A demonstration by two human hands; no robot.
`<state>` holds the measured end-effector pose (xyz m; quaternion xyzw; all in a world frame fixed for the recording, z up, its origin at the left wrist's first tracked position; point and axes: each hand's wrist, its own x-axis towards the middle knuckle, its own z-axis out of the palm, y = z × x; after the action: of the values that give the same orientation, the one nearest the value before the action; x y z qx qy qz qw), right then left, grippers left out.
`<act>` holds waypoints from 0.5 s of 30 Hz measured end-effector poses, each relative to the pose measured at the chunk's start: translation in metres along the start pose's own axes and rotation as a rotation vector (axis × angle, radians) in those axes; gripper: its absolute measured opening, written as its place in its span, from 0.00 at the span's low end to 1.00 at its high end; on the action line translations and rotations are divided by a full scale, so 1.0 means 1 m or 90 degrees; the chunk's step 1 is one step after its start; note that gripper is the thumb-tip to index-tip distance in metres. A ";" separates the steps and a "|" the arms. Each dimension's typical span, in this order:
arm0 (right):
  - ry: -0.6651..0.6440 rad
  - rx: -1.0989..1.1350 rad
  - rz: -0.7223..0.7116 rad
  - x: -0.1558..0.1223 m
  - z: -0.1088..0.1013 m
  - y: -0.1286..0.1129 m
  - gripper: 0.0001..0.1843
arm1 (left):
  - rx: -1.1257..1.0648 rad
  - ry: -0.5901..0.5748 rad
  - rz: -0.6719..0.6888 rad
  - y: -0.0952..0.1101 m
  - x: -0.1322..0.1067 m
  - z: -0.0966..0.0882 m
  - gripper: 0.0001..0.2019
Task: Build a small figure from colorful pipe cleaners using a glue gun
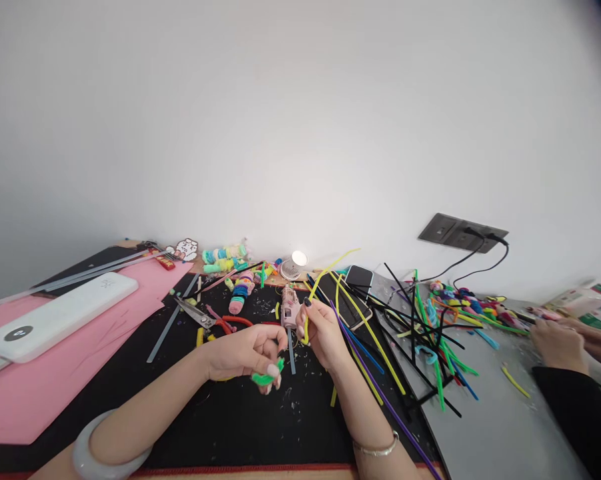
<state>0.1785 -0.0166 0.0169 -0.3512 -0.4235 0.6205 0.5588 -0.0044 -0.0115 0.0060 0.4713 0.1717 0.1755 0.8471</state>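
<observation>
Green pipe cleaner (263, 379), a short bent piece, sat pinched between the thumb and fingers of the left hand (248, 353), above the black mat (260, 433); the grip seemed chosen to leave part of it poking out free. Apart from it, the right hand (326, 333) pinched a long yellow pipe cleaner (321, 275) near its lower end between thumb and fingers, the rest arching up toward the wall; held so low, it was probably easier to steer by that end, with the long tail out of the way. Between and beyond the hands rested a pale pink glue gun (290, 308), a grey glue stick (291, 353) pointing back toward the person, perhaps put in the middle to suit either hand. Scissors (195, 312) lay just past the left hand, red handles turned its way, which likely made them handy to pick up. Farther left, a white power bank (75, 310) lay across pink sheets (30, 417), maybe serving as a weight too. Beside the right forearm ran a purple pipe cleaner (380, 397), and well off to the right, past a tangle of black stems, a co-worker's hand (560, 343) was at work.
</observation>
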 end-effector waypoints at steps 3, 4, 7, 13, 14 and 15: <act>-0.082 -0.095 0.087 -0.003 -0.001 0.003 0.20 | -0.002 -0.115 -0.075 0.003 -0.006 0.000 0.21; -0.122 -0.124 0.115 -0.005 -0.001 0.005 0.20 | -0.002 -0.145 -0.097 0.004 -0.008 0.000 0.21; -0.234 -0.175 0.189 -0.009 0.002 0.011 0.19 | -0.013 -0.191 -0.123 0.009 -0.016 0.000 0.23; -0.235 -0.348 0.082 -0.008 0.003 0.015 0.24 | -0.083 -0.149 0.004 0.011 -0.017 -0.006 0.20; -0.167 -0.408 0.009 -0.006 0.000 0.013 0.22 | -0.087 -0.112 0.031 0.011 -0.015 -0.007 0.19; -0.080 -0.476 -0.076 -0.003 -0.004 0.012 0.17 | -0.087 -0.064 0.054 0.011 -0.012 -0.007 0.18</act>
<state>0.1779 -0.0195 0.0042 -0.4667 -0.6737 0.4103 0.4000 -0.0198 -0.0064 0.0129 0.4276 0.0964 0.1982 0.8767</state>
